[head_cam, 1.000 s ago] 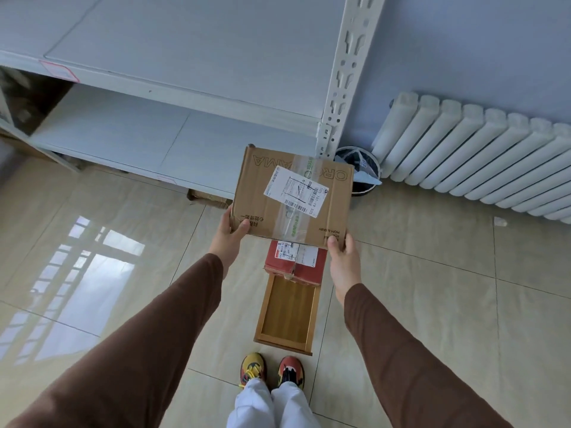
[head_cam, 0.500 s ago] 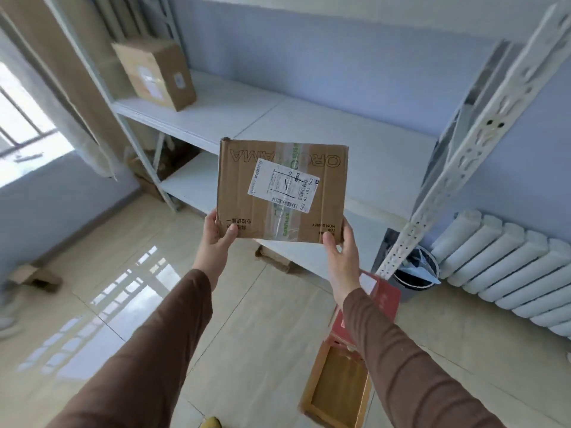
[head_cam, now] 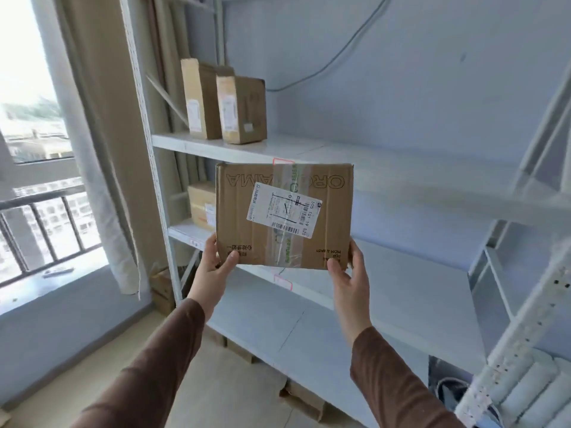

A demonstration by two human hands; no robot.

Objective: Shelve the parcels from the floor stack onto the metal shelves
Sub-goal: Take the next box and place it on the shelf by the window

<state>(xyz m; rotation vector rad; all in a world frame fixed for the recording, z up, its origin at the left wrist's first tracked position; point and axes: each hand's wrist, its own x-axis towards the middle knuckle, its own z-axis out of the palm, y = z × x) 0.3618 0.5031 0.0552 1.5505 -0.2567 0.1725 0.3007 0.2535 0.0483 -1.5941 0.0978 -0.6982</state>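
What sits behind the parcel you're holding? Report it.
Behind the held parcel: the metal shelves and part of a smaller box on the middle shelf; its right side is hidden.

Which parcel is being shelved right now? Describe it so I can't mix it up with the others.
Start at the white metal shelving unit on the blue wall. In front of its middle shelves, the left hand and right hand hold up a flat square brown cardboard parcel. Unlike the upright boxes already shelved, it bears upside-down lettering and a tilted white label.
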